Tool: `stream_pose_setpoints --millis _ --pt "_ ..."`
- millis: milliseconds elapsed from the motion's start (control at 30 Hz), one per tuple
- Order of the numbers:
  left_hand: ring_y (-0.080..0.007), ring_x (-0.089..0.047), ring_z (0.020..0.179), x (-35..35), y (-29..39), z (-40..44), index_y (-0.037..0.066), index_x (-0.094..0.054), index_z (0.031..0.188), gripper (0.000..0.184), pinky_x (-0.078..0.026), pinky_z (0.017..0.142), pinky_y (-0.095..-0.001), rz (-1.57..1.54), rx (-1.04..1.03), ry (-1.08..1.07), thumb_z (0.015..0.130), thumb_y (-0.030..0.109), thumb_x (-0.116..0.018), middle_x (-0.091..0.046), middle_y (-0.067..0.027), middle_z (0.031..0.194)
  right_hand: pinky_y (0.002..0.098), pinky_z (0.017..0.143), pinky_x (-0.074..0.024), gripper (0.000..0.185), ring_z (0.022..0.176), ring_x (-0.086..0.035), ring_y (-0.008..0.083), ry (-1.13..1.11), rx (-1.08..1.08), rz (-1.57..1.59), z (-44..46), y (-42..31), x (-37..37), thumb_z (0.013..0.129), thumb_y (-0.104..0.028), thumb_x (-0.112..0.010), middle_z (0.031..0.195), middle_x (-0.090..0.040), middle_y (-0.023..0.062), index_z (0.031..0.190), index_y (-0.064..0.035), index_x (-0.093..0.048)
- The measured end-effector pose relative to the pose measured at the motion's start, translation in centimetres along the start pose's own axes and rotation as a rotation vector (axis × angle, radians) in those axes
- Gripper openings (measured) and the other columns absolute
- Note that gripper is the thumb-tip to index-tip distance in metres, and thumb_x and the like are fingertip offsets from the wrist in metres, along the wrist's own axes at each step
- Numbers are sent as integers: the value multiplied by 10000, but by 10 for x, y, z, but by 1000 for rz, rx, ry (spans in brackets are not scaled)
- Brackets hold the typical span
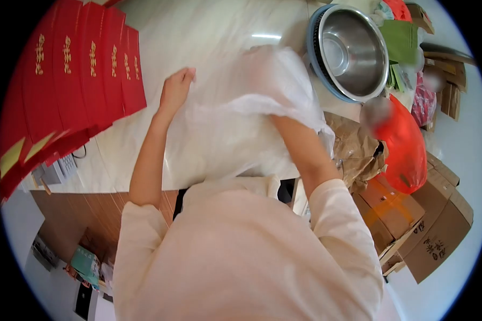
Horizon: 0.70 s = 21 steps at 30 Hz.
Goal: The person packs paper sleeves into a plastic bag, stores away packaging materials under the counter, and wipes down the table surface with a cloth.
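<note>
A thin, translucent white plastic bag [292, 80] spreads over the pale marbled tabletop [214, 27]. My right hand [260, 67] is inside the bag, seen through the film and smeared by motion, so its fingers are not clear. The bag's mouth hangs around my right forearm. My left hand [177, 91] is raised at the bag's left side with its fingers curled together. Whether a bit of the film is pinched in it cannot be made out.
Red boxes with gold lettering [77, 64] stand in a row at left. Nested basins, the top one a steel bowl [353, 53], sit at the back right. Crumpled brown paper [353, 147], a red plastic bag [404, 152] and cardboard boxes [431, 224] lie along the right.
</note>
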<state>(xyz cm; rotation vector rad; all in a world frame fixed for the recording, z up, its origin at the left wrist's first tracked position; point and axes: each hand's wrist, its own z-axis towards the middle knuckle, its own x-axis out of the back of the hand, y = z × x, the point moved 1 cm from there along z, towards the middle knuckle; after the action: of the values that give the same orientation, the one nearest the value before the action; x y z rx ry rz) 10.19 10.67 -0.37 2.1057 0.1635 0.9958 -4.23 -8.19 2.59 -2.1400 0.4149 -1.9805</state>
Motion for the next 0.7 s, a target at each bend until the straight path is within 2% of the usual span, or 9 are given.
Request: stream_pose_setpoints --millis 100,200,267,367,467,567,600,667,700 --pt "-178 -481 610 -1 -10 12 25 -600 844 394 -417 637 -317 -79 8 43 934 381 -456 -505 -116 620 387 898 -422 349 1064 -517 313 -11 36 -26 1 5 7 792 -162 -654 1157 -552 157 1107 -36 -573" --pt "-130 -529 840 -5 -16 16 21 -606 1008 460 -417 791 -272 -214 58 -74 945 443 -433 -613 -44 868 385 902 -420 356 1071 -513 312 85 27 -20 -28 8 22 788 -157 -659 1167 -548 157 1111 -35 -571" --pt "-163 -479 1118 -3 -9 3 22 -535 1189 549 -378 930 -286 -249 168 -163 943 495 -402 -557 -68 1174 384 904 -419 361 1075 -511 312 197 -28 11 -65 6 34 785 -154 -662 1174 -545 157 1113 -35 -569" --pt "-193 -408 1232 -9 -17 -25 51 -402 1334 630 -341 993 -324 -455 249 -188 934 538 -388 -441 -85 1337 377 914 -407 336 1086 -515 302 368 -291 187 -145 -3 39 785 -110 -648 1180 -550 152 1104 -38 -574" --pt "-268 -371 1287 -25 -17 -59 10 -219 1411 821 -338 1012 -355 -563 290 -193 891 617 -404 -315 -168 1428 369 807 -451 187 924 -593 271 924 -560 -43 -195 -30 62 776 -31 -624 1000 -619 131 962 -27 -614" --pt "-279 -315 1320 -56 -17 -96 26 -131 1431 845 -275 1059 -382 -814 377 -303 893 625 -387 -243 -172 1463 368 765 -458 159 857 -590 264 1134 -724 -72 -208 -39 69 782 -43 -621 916 -613 130 937 -15 -600" --pt "-279 -315 1320 -65 -12 -109 26 -131 1431 845 -275 1059 -382 -803 361 -318 893 625 -387 -243 -172 1463 368 765 -458 159 857 -590 264 1151 -737 -84 -212 -42 66 782 -43 -621 916 -613 130 937 -15 -600" --pt "-290 -216 1369 -81 5 -130 22 -35 1444 910 -195 1098 -406 -844 317 -443 881 650 -378 -180 -189 1484 390 783 -443 212 885 -552 313 740 -719 348 -207 -39 48 744 -21 -645 901 -579 151 941 -6 -570" --pt "-290 -216 1369 -86 17 -131 22 -35 1444 910 -195 1098 -406 -834 308 -441 881 650 -378 -180 -189 1484 399 787 -444 200 879 -556 323 726 -651 340 -194 -37 42 753 -39 -646 886 -588 143 937 -6 -575"
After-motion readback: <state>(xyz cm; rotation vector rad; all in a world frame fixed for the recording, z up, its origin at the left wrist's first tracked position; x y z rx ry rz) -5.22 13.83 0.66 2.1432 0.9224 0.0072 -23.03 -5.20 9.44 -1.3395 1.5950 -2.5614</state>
